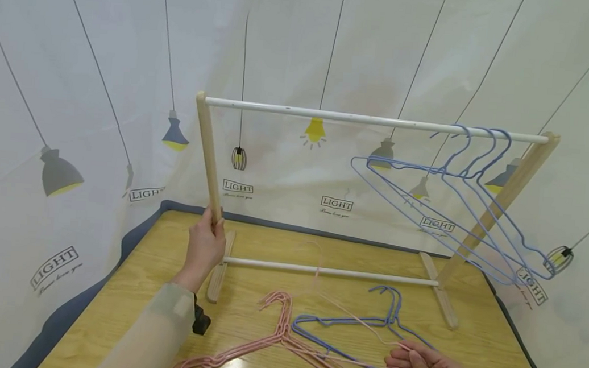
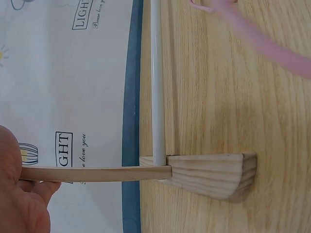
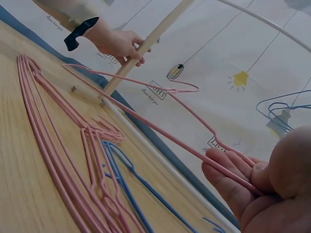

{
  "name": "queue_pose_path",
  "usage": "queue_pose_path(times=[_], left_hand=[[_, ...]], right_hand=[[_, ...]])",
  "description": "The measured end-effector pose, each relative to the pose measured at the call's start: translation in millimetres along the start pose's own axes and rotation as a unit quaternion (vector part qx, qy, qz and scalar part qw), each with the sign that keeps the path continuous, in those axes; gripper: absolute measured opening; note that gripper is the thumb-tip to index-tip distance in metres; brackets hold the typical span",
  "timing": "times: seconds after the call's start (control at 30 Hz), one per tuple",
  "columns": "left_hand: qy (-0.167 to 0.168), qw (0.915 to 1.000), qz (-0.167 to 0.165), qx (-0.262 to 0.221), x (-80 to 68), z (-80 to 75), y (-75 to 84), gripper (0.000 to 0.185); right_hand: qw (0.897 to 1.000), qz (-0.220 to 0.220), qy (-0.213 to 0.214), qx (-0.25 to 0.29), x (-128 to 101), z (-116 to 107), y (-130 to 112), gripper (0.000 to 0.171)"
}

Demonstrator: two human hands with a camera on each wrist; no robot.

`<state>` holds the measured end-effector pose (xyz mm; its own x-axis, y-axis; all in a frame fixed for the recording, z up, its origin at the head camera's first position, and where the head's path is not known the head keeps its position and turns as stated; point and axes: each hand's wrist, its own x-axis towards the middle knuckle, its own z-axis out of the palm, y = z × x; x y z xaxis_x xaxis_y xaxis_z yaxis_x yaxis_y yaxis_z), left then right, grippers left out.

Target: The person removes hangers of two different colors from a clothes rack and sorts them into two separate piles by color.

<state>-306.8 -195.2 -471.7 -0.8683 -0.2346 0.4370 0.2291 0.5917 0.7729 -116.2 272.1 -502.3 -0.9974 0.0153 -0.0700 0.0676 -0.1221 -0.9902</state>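
Observation:
My left hand (image 1: 207,240) grips the left wooden post (image 1: 209,155) of a small clothes rack, low down near its foot (image 2: 214,174); the left wrist view shows this post (image 2: 97,173) running out of my palm (image 2: 19,199). At the table's front right, my right hand (image 1: 407,358) pinches one thin pink hanger (image 3: 160,128) between thumb and fingers (image 3: 228,182), with its hook end raised off the table. Under it lies a pile of pink hangers (image 1: 278,342) and some blue hangers (image 1: 366,325). Three blue hangers (image 1: 457,201) hang at the right end of the white top rail (image 1: 330,116).
The rack stands on a wooden table (image 1: 154,288) with a white lower rod (image 1: 329,272) between its feet. A printed white curtain (image 1: 102,79) closes in the back and both sides. The left and middle stretch of the top rail carries nothing.

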Motion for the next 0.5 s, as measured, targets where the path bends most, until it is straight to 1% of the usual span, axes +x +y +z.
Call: queue_pose_path(times=[0.07, 0.13, 0.2, 0.27, 0.33, 0.43, 0.5], left_hand=[[-0.001, 1.0000, 0.001, -0.003, 0.4, 0.3, 0.0, 0.035], [-0.002, 1.0000, 0.002, -0.005, 0.8, 0.3, 0.0, 0.035], [-0.003, 1.0000, 0.003, -0.006, 0.9, 0.3, -0.2, 0.035], [-0.003, 1.0000, 0.003, -0.006, 0.9, 0.2, -0.4, 0.035], [-0.004, 1.0000, 0.002, -0.007, 0.8, 0.2, -0.7, 0.035], [-0.006, 0.9999, 0.000, -0.008, 0.3, 0.3, -1.1, 0.036], [-0.007, 0.9999, -0.001, -0.009, 0.0, 0.3, -1.1, 0.036]], right_hand=[[0.998, -0.007, -0.060, 0.030, 0.7, -4.3, 8.3, 0.027], [0.991, -0.018, -0.117, 0.064, 1.6, -7.0, 15.6, 0.021], [0.984, -0.021, -0.154, 0.085, 2.5, -8.5, 21.9, 0.022], [0.980, -0.017, -0.178, 0.093, 3.3, -9.5, 26.9, 0.023], [0.979, 0.002, -0.187, 0.088, 4.0, -10.5, 30.7, 0.023], [0.972, 0.043, -0.207, 0.103, 5.9, -12.4, 35.9, 0.027], [0.966, 0.060, -0.221, 0.121, 7.2, -12.8, 39.8, 0.027]])
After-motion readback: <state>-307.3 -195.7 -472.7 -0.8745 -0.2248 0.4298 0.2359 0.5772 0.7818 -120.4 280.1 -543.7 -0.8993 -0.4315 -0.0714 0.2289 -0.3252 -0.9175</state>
